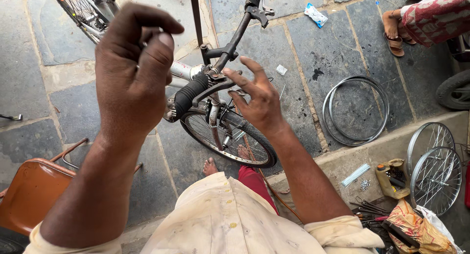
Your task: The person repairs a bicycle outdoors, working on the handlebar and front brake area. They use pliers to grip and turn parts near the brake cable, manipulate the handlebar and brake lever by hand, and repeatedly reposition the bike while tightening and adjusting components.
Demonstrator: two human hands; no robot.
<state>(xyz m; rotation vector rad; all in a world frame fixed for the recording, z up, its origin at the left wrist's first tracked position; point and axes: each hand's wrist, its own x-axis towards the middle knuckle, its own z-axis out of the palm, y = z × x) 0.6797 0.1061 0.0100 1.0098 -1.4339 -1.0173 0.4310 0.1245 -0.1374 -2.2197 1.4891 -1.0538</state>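
I see the left hand raised, fingertips pinched on something unseen, the right hand spread at the black bicycle brake lever, unfinished.

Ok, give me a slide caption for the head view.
Right hand at a bicycle's brake lever, left hand raised with fingers pinched.

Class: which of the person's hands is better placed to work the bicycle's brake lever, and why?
Probably the right hand: its fingers already touch the brake lever beside the grip. The left hand is raised clear of the handlebar.
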